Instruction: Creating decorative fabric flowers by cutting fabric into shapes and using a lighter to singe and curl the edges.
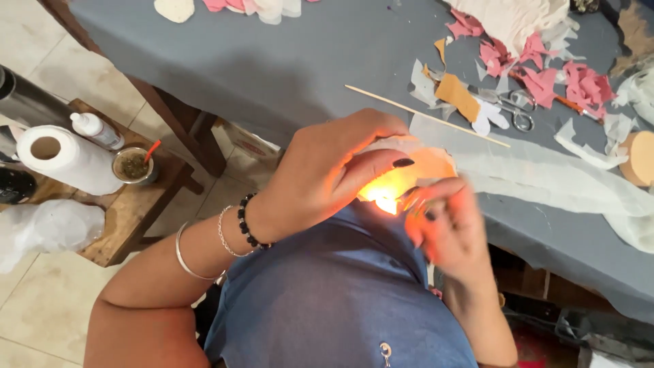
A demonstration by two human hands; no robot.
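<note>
Two hands meet over a small flame (383, 199) close to the person's chest, just at the near edge of the table (286, 61). The flame glows bright yellow and lights up a thin pale cloth piece (429, 163) held right above it. The left hand (320, 177) curls over the cloth, with its fingers and thumb pinching the top edge. The right hand (446, 221) is bent in tight beside the flame; it grips something small, but it is too blurry to tell what.

Past the hands, a long thin stick (426, 116) lies on the gray table. Near it are scissors (516, 109), a tan scrap (458, 95), and many pink scraps (545, 78). A long strip of white cloth (558, 180) runs off to the right.

Left of the table, a low wooden stool (129, 211) holds a paper towel roll (65, 158), a white bottle (97, 129) and a cup (133, 165).
</note>
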